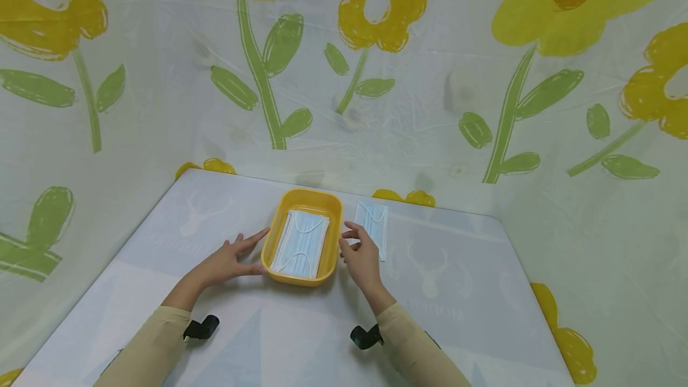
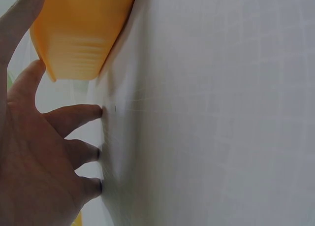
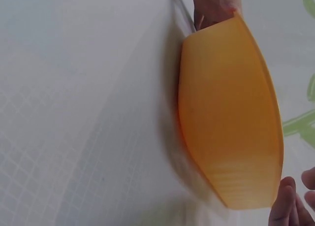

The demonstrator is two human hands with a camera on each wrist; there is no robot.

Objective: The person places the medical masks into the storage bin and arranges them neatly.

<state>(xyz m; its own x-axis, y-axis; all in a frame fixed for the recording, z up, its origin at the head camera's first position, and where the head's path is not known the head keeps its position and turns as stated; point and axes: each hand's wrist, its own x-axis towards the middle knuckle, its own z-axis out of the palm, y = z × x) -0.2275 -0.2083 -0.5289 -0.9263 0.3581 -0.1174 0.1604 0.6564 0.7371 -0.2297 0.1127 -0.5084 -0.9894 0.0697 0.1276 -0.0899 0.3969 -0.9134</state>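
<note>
A yellow plastic tray [image 1: 303, 282] stands on the table, and a pale blue face mask [image 1: 301, 243] with white ear loops lies inside it. My left hand [image 1: 228, 263] is spread at the tray's left side; its thumb and index finger reach the rim, and the left wrist view shows the other fingertips on the tabletop. Beside the right rim, my right hand [image 1: 362, 257] has loosely bent fingers [image 3: 284, 201] and no visible object in it. Another blue mask [image 1: 378, 223] lies flat on the table just beyond that hand, partly covered by it.
The pale table [image 1: 301, 345] is printed with faint deer heads and triangles. A curtain [image 1: 419, 136] with yellow flowers encloses its back and sides. Dark devices [image 1: 203, 327] are fixed at both wrists.
</note>
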